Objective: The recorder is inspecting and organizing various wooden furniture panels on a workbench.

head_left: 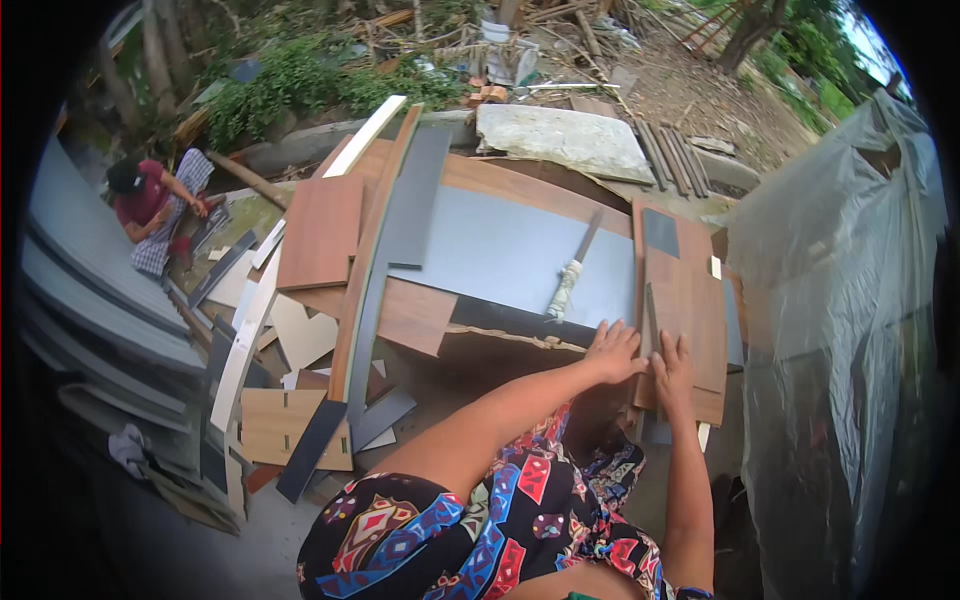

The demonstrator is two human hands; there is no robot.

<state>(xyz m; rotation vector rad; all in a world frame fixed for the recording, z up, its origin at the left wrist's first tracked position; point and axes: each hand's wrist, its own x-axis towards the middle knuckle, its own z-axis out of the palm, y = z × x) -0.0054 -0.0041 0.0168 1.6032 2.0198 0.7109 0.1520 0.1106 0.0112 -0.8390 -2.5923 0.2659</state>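
One left hand (614, 352): palm down, fingers extended, at the left edge of the stacked brown boards (692, 300); no closed grip observed.
Right hand (673, 378): laid flat on the boards, fingers pointing away from the body, not clenched; whether its thumb bears on the narrow strip (652, 318) cannot be told.
Boards' location: beneath the right hand, extending beyond its fingertips and to its right.
Strip's location: on the boards, near end between the two hands.
Slip hazard: the strip appears loose; uneven pressure from either hand could skew it.
Rocking hazard: a pale piece (703, 437) shows at the boards' near end, right of the right wrist; if support is uneven, a hard press could tip the stack.
Cut hazard: a long blade with a wrapped handle (564, 291) lies unguarded beyond the left hand, on the grey panel (500, 250); a careless leftward reach could meet it.
Boards' axis: lengthwise away from the body, past the right fingertips.
Strip's axis: roughly parallel to the boards, far end pointing away from the hands.
Blade's axis: handle toward the left hand, tip pointing away and slightly rightward.
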